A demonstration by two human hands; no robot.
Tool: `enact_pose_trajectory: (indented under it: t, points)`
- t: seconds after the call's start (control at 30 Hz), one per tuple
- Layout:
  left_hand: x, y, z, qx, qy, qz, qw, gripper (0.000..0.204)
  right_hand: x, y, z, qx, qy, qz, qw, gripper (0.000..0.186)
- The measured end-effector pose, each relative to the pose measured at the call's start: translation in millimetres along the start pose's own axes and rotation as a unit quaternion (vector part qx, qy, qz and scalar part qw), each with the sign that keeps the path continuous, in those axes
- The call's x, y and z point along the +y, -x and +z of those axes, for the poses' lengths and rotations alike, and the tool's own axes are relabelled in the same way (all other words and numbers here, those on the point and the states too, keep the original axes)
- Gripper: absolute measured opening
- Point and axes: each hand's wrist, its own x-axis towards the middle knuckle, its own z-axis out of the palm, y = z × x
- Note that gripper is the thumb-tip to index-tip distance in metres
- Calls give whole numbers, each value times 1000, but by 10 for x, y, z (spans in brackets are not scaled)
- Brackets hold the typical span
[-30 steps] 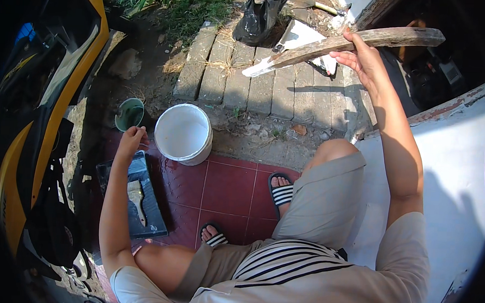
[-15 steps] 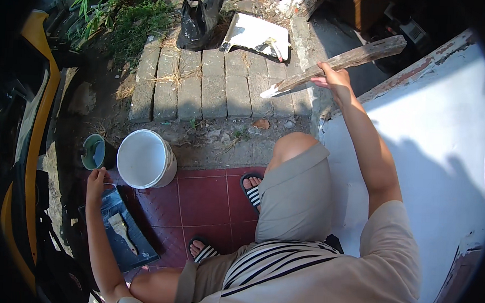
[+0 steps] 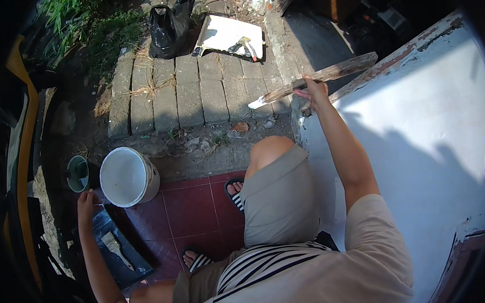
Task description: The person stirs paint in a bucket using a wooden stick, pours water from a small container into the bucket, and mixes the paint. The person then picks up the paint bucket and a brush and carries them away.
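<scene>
A person's right hand [image 3: 312, 90] is closed around a weathered wooden stick [image 3: 316, 79] — its paint-whitened tip pointing out over the grey paving blocks [image 3: 193, 95] beside a white wall [image 3: 427, 138]. The left hand [image 3: 86, 205], fingers curled, grips the rim of a dark paint tray [image 3: 120, 254] holding a brush [image 3: 116, 249] — just beside a white bucket [image 3: 126, 177] on red tiles [image 3: 191, 214].

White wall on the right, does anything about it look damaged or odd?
Yes. The white wall has paint flaked off along its top edge, showing reddish patches, and again at its lower right corner. The right hand holds a weathered wooden stick with a white-coated tip.
</scene>
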Motion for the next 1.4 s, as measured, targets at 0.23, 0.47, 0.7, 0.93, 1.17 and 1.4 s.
enact_pose_trajectory:
  t: [0.23, 0.47, 0.7, 0.93, 1.17, 1.4]
  points:
    - [50, -8, 71, -12, 3, 6, 1000, 29, -60, -197, -130, 12, 23, 16, 1000, 55]
    - [14, 29, 22, 6, 4, -12, 1000, 29, -60, -348, -223, 37, 21, 18, 999, 56]
    - [219, 23, 138, -11, 14, -14, 1000, 29, 107, -518, -473, 53, 30, 57, 996, 69]
    - [411, 152, -113, 5, 19, 11, 1000, 30, 297, -727, -544, -13, 49, 91, 995, 92]
    - [408, 463, -799, 98, -10, 32, 995, 28, 428, -700, -537, -29, 87, 114, 989, 123]
    - [-627, 1075, -806, 129, -28, -38, 991, 31, 643, -179, -237, -47, 182, 139, 972, 114]
